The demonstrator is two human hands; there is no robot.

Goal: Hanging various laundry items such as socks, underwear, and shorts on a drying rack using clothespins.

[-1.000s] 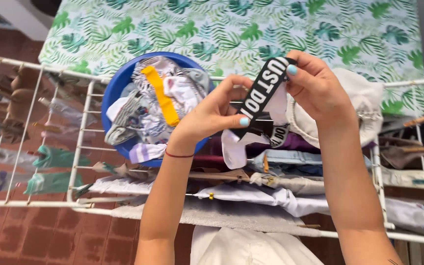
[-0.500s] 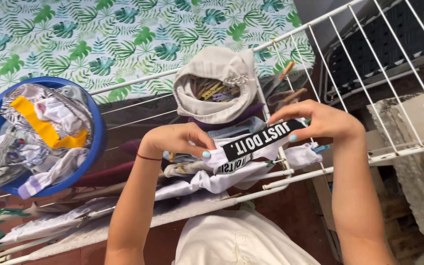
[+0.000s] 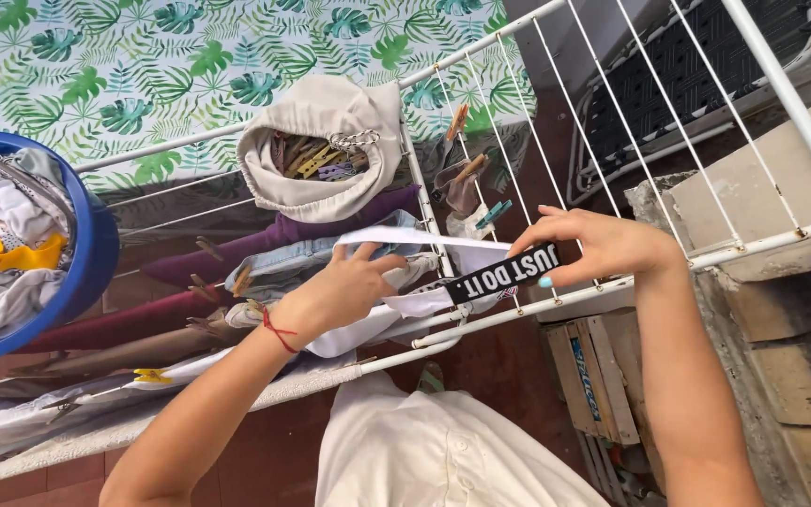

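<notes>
While both hands point(image 3: 330, 291) point(image 3: 593, 246) grip a white garment point(image 3: 405, 305), white drying rack point(image 3: 781, 122), red brick floor point(image 3: 283, 441), leaf-print sheet point(image 3: 143, 75).

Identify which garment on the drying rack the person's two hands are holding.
The white garment with the black printed band: left hand and right hand stretch it over the rack's rails; the purple garment hangs untouched.

Single head cam, looking steeply down at close range over drying rack point(image 3: 612, 282) & both hands
</notes>
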